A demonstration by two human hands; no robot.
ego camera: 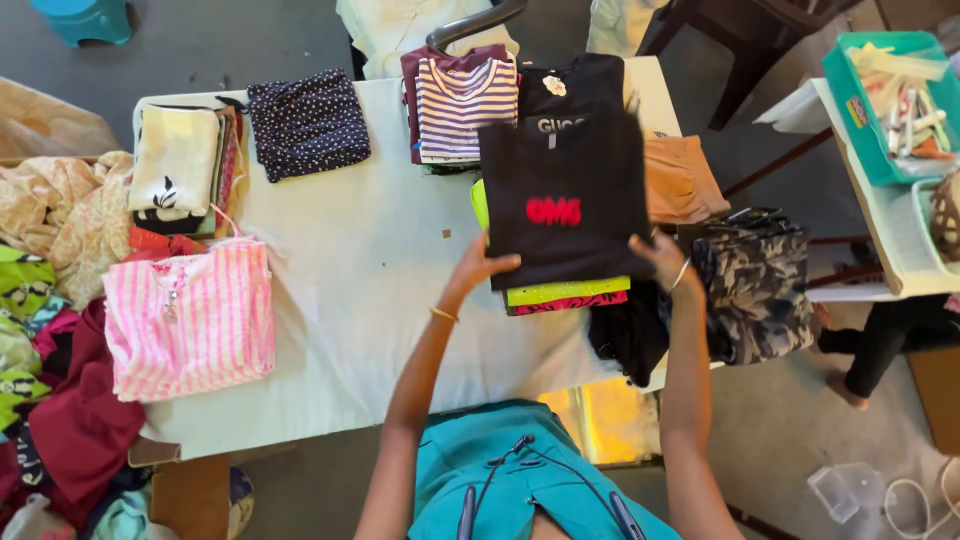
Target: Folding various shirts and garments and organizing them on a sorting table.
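Note:
A folded black shirt [560, 200] with a red print lies on top of a stack of folded clothes at the right of the white table [360, 290]. My left hand [480, 264] grips its near left corner. At its near right corner my right hand [658, 254] holds the edge. A yellow-green garment [565, 292] and a pink-black one [566, 303] show beneath it.
On the table: pink striped top [190, 318], a navy dotted garment [308, 124], a cream stack [178, 168], striped shirt [458, 105], orange garment [680, 180], camouflage garment [755, 285]. Loose clothes [50, 330] pile at left. A teal basket [890, 100] stands right.

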